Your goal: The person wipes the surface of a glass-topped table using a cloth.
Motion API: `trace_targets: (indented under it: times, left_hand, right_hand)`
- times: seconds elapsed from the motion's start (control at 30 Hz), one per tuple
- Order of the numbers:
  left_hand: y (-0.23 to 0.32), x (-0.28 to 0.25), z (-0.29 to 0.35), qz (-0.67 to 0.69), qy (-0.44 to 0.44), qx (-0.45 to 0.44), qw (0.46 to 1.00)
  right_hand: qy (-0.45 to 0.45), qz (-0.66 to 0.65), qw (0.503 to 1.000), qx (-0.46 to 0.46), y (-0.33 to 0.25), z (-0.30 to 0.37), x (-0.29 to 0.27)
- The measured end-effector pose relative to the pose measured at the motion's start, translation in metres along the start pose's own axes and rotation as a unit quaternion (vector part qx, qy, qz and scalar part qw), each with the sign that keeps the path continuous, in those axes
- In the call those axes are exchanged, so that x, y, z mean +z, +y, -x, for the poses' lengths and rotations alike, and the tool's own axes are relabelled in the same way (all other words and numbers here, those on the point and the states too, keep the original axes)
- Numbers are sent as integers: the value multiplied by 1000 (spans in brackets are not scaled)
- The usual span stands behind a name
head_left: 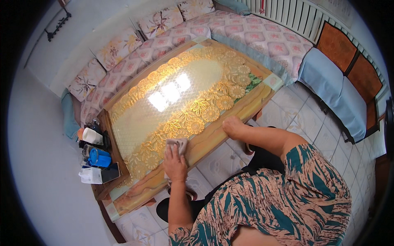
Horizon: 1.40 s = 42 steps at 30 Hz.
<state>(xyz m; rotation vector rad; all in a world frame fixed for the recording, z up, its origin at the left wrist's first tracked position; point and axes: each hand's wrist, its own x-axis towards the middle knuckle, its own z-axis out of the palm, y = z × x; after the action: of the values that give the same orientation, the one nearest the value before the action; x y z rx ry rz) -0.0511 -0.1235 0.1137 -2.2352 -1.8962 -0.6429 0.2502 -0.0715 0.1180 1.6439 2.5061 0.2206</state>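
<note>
A grey-pink cloth lies bunched on the near side of the table, under the fingers of my left hand. Those fingers press it down onto the gold floral table cover, close to the wooden-look border. My right hand is curled into a fist and leans on the near table edge, farther right. Nothing shows in it, though its fingertips are partly hidden. The low table has a marbled brown border, and bright light reflects off the middle of its cover.
A wooden tray at the table's left end holds a blue container, a white tissue pack and a white cup. A patterned sofa with cushions wraps the far sides. A blue-covered chair stands right on the tiled floor.
</note>
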Motion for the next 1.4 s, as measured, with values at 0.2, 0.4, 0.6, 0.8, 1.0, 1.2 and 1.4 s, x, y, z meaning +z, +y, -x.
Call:
trace_targets:
  times: [0.2,0.4,0.6,0.8,1.0,1.2,1.4]
  left_hand:
    - [-101,-12,-6,-13,12,-63,998]
    - [-146,-67,67,26,-9,-83,996]
    - [-219,-95,121,-58,28,-119,991]
    - [-224,-84,124,-183,77,-230,953]
    - [-109,-51,71,-110,76,-72,988]
    - [-24,-23,30,-87,16,-44,995]
    - [-75,-37,43,-63,21,-52,996]
  right_hand:
    - [97,-51,993,-35,8,-2,22]
    - [92,-71,993,-38,12,4,21]
    - [46,-67,996,-27,13,3,12]
    - [0,-62,998,-23,10,8,-2]
    - [-61,-16,998,-10,14,0,2]
    - [-152,14,986,-69,14,-19,-8]
    - [-159,-41,979,-122,-49,-28,-42]
